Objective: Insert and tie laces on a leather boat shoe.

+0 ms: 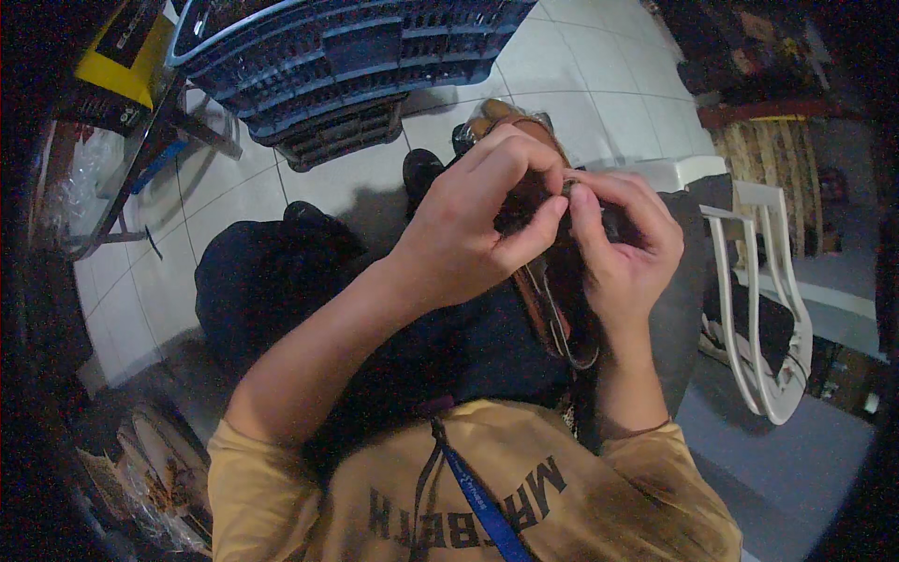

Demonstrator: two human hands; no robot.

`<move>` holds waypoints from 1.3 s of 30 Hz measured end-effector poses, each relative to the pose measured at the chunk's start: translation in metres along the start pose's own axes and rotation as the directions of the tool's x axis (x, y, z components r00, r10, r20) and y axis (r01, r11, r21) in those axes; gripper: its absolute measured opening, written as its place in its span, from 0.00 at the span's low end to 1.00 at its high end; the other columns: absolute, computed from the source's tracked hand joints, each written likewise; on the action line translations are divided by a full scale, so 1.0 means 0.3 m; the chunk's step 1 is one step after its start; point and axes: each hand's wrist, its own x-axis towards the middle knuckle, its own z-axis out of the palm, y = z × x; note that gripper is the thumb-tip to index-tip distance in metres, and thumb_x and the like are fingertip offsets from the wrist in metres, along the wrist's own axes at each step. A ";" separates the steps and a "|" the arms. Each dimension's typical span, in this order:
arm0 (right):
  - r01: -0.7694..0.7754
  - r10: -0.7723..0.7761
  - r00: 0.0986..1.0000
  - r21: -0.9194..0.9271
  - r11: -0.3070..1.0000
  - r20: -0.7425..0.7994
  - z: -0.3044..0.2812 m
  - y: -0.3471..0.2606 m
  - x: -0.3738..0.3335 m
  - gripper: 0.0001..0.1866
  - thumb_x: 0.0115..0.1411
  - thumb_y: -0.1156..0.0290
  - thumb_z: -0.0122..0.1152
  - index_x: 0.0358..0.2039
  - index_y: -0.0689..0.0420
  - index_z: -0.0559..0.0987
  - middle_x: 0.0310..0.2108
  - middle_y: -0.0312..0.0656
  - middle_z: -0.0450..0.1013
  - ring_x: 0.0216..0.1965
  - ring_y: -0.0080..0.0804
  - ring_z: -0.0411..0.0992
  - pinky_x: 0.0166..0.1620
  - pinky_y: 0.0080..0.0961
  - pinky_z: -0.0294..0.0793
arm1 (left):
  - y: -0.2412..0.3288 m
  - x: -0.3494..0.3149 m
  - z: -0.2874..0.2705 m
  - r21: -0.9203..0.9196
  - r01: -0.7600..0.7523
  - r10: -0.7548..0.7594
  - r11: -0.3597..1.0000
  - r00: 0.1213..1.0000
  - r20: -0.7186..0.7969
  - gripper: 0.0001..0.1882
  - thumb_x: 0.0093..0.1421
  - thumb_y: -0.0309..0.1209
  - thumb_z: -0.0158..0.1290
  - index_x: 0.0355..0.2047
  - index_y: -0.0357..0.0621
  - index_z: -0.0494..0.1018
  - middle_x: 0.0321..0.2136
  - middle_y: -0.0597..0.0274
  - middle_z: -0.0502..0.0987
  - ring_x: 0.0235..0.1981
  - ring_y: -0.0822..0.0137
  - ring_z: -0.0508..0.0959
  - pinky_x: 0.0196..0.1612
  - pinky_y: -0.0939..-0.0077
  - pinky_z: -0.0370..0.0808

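My left hand (478, 211) and my right hand (632, 229) meet above my lap, thumbs and forefingers pinched close together. Between the fingertips is a small dark piece (568, 187), too small and dim to name. A brown leather-like item (536, 304) with a thin looped edge lies on my lap under the hands. More brown material (538, 125) shows just beyond my left knuckles; whether it belongs to the same item I cannot tell. My left hand covers much of the middle of this item.
Ahead stands a blue plastic crate (365, 61) with a black crate (342, 131) beneath it. A white plastic chair (768, 309) is at the right. A yellow and black box (117, 70) stands far left, above a dark metal frame (126, 187). Pale floor tiles (599, 61) lie beyond.
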 end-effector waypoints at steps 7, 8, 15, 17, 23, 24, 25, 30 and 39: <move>-0.166 0.153 0.984 0.169 0.972 0.087 -0.024 0.008 0.002 0.06 0.58 0.78 0.71 0.37 0.62 0.87 0.36 0.42 0.83 0.38 0.29 0.79 0.45 0.25 0.76 | -0.004 0.005 -0.015 -0.134 0.036 -0.031 0.990 0.999 0.038 0.12 0.60 0.21 0.61 0.42 0.43 0.72 0.39 0.64 0.75 0.37 0.73 0.74 0.40 0.79 0.70; -0.207 0.183 0.975 0.208 0.956 0.128 -0.032 0.007 0.007 0.06 0.58 0.77 0.71 0.37 0.62 0.87 0.36 0.41 0.83 0.39 0.29 0.79 0.46 0.25 0.75 | -0.007 0.004 -0.017 -0.134 0.036 -0.031 0.990 0.999 0.039 0.12 0.60 0.21 0.61 0.42 0.43 0.72 0.39 0.64 0.75 0.37 0.73 0.74 0.40 0.79 0.70; -0.185 0.136 0.970 0.251 0.950 0.201 -0.046 0.019 0.027 0.07 0.57 0.78 0.72 0.37 0.62 0.87 0.36 0.41 0.83 0.39 0.28 0.78 0.45 0.24 0.75 | -0.012 -0.015 -0.007 -0.444 0.269 -0.236 0.855 0.963 0.129 0.08 0.65 0.20 0.57 0.42 0.40 0.70 0.40 0.67 0.71 0.43 0.76 0.72 0.46 0.78 0.70; -0.126 0.094 0.982 0.197 0.972 0.164 -0.036 0.015 0.020 0.07 0.56 0.79 0.72 0.37 0.62 0.87 0.35 0.41 0.82 0.38 0.28 0.79 0.44 0.24 0.75 | -0.019 -0.017 -0.012 -0.413 0.258 -0.220 0.874 0.966 0.137 0.08 0.65 0.21 0.56 0.42 0.40 0.70 0.40 0.68 0.71 0.43 0.76 0.71 0.47 0.77 0.69; -0.079 0.069 0.994 0.116 0.990 0.088 -0.025 0.010 0.013 0.04 0.56 0.79 0.71 0.34 0.63 0.87 0.34 0.42 0.83 0.36 0.29 0.80 0.44 0.25 0.76 | -0.015 -0.010 -0.008 -0.269 0.159 -0.126 0.950 0.982 0.139 0.08 0.64 0.21 0.57 0.41 0.42 0.69 0.38 0.68 0.69 0.39 0.76 0.68 0.44 0.79 0.66; -0.110 0.102 0.991 0.098 0.989 0.084 -0.026 0.013 0.011 0.04 0.56 0.79 0.71 0.33 0.63 0.87 0.34 0.42 0.83 0.36 0.29 0.80 0.44 0.25 0.76 | -0.009 -0.010 -0.008 -0.234 0.125 -0.096 0.964 0.987 0.132 0.08 0.63 0.23 0.58 0.40 0.41 0.70 0.37 0.66 0.71 0.37 0.75 0.70 0.40 0.78 0.69; -0.110 0.102 0.991 0.097 0.989 0.084 -0.027 0.016 0.012 0.04 0.56 0.79 0.71 0.33 0.63 0.87 0.34 0.42 0.83 0.36 0.29 0.80 0.44 0.25 0.76 | -0.004 -0.011 -0.007 -0.198 0.090 -0.066 0.976 0.990 0.127 0.08 0.63 0.25 0.59 0.39 0.40 0.70 0.35 0.63 0.72 0.35 0.74 0.73 0.37 0.77 0.72; -0.128 0.101 0.986 0.216 0.968 0.135 -0.034 0.025 0.018 0.06 0.56 0.78 0.71 0.35 0.61 0.87 0.35 0.41 0.83 0.37 0.28 0.78 0.46 0.25 0.75 | 0.005 -0.013 -0.003 -0.401 0.334 -0.278 0.853 0.941 0.194 0.08 0.66 0.23 0.55 0.42 0.42 0.67 0.38 0.69 0.68 0.39 0.78 0.67 0.44 0.80 0.67; -0.263 0.175 0.944 0.317 0.911 0.281 -0.058 0.025 0.040 0.08 0.56 0.78 0.71 0.38 0.61 0.87 0.36 0.38 0.81 0.37 0.22 0.76 0.45 0.20 0.74 | -0.035 -0.021 0.024 -0.471 0.326 -0.264 0.820 0.945 0.195 0.08 0.66 0.25 0.56 0.41 0.41 0.68 0.38 0.66 0.69 0.39 0.75 0.71 0.44 0.79 0.69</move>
